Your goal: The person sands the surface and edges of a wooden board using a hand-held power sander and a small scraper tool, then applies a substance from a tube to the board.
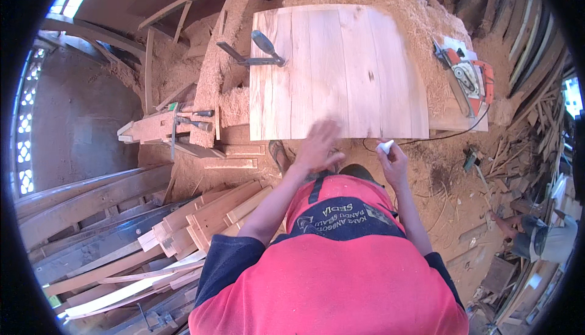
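A pale wooden panel (341, 73) of joined boards lies flat in front of me. At its near edge is my left hand (318, 146), palm down, thumb apart, its fingertips blurred by motion over the wood; it holds nothing that I can see. My right hand (393, 163), just off the panel's near right edge, has its fingers closed round a small white tapered object (385, 146), perhaps a little bottle; most of it is hidden in the grip. A bar clamp (265, 49) with a dark handle sits on the panel's left side.
Right of the panel, an orange power planer (466, 79) rests on a board, its dark cable (451, 136) running along the near edge. Wood shavings (390, 0) heap behind. Clamped boards (164, 123) stand at left, stacked planks (213, 213) lie near left. Another person (542, 237) is at right.
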Demonstrator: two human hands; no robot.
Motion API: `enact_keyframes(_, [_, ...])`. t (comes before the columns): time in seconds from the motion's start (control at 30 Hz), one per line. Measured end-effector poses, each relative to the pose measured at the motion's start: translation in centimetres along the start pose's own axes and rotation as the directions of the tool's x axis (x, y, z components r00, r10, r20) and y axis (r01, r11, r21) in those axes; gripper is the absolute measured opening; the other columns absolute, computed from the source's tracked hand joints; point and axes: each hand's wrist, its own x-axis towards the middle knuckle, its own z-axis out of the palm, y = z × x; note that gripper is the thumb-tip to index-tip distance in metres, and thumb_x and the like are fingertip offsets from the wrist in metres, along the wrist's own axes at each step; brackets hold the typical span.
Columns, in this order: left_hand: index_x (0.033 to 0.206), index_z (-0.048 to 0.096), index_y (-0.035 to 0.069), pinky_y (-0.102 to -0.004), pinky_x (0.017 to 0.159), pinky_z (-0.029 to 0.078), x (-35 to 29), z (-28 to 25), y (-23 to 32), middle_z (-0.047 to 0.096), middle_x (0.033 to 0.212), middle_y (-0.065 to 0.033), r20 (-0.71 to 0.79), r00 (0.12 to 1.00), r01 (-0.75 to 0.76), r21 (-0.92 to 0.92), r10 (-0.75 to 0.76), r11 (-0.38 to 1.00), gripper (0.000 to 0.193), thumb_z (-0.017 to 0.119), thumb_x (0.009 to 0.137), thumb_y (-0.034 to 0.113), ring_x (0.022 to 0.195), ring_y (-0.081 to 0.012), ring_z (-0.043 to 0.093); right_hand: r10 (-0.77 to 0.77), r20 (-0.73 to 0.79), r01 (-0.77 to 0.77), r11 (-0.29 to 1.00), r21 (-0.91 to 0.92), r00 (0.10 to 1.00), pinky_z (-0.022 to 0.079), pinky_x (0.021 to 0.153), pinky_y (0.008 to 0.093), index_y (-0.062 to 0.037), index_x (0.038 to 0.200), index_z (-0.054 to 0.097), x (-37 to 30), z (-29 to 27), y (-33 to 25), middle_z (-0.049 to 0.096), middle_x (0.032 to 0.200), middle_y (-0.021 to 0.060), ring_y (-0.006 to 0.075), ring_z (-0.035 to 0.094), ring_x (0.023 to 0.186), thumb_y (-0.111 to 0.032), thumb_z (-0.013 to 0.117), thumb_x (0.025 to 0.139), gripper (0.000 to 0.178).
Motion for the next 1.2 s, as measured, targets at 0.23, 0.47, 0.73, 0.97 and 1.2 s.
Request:
enact_keyframes(0.23, [0.151, 0.037, -0.001, -0.0547, 0.123, 0.015, -3.0, 2.4, -4.1, 0.035, 0.155, -0.0288, -0.163, 0.986, -0.001, 0.154, 0.027, 0.988, 0.082, 0.054, 0.095, 0.056, 0.149, -0.0428, 0.024, 0.044, 0.004, -0.044, 0.997, 0.057, 0.999, 0.054, 0.079, 0.0249, 0.0006, 0.125, 0.063, 0.0, -0.3, -0.1, 0.073, 0.108, 0.0062, 0.0086, 0.066, 0.094, -0.016, 0.068, 0.097, 0.032])
enact_keyframes(0.47, [0.153, 0.036, 0.003, -0.0536, 0.122, 0.017, -1.7, 0.6, -2.0, 0.032, 0.159, -0.0235, -0.460, 0.838, 0.426, 0.213, -0.294, 0.879, 0.081, 0.055, 0.095, 0.056, 0.150, -0.0400, 0.024, -0.012, -0.011, 0.012, 0.999, -0.040, 1.000, 0.054, 0.074, 0.0254, 0.0010, 0.127, 0.061, 1.1, 0.0, 0.7, 0.072, 0.105, 0.0069, 0.0087, 0.066, 0.089, -0.019, 0.068, 0.097, 0.037])
enact_keyframes(0.73, [0.139, 0.055, 0.002, -0.0340, 0.094, 0.052, -3.3, 0.7, 4.2, 0.068, 0.125, -0.0143, -0.134, 0.942, 0.119, -0.724, -0.307, 0.680, 0.042, 0.053, 0.104, 0.025, 0.110, -0.0230, 0.066, -0.149, 0.399, 0.220, 0.966, -0.137, 0.905, 0.052, 0.076, 0.0399, -0.0006, 0.123, 0.058, 2.3, 4.4, -1.9, 0.067, 0.094, 0.0216, 0.0307, 0.067, 0.085, -0.023, 0.062, 0.094, 0.037])
enact_keyframes(0.97, [0.134, 0.059, 0.001, -0.0337, 0.095, 0.051, -4.6, -4.7, 6.3, 0.065, 0.128, -0.0118, -0.009, 0.914, 0.099, -0.965, -0.405, 0.244, 0.040, 0.046, 0.109, 0.029, 0.114, -0.0184, 0.062, -0.143, 0.748, -0.272, 0.874, 0.403, 0.648, 0.042, 0.051, 0.0248, -0.0052, 0.137, 0.053, 3.4, 8.3, -7.1, 0.053, 0.074, -0.0002, 0.0080, 0.050, 0.055, -0.038, 0.044, 0.108, 0.045])
enact_keyframes(1.2, [0.113, 0.066, 0.000, -0.0328, 0.091, 0.051, -5.7, -3.9, 6.3, 0.067, 0.120, -0.0116, -0.072, 0.867, -0.057, -0.997, -0.493, 0.046, 0.037, 0.047, 0.109, 0.031, 0.103, -0.0178, 0.064, -0.098, 0.817, -0.320, 0.888, 0.329, 0.568, 0.035, 0.049, 0.0226, -0.0110, 0.144, 0.050, 2.9, 9.3, -7.7, 0.046, 0.070, -0.0046, 0.0055, 0.039, 0.054, -0.043, 0.045, 0.108, 0.049])
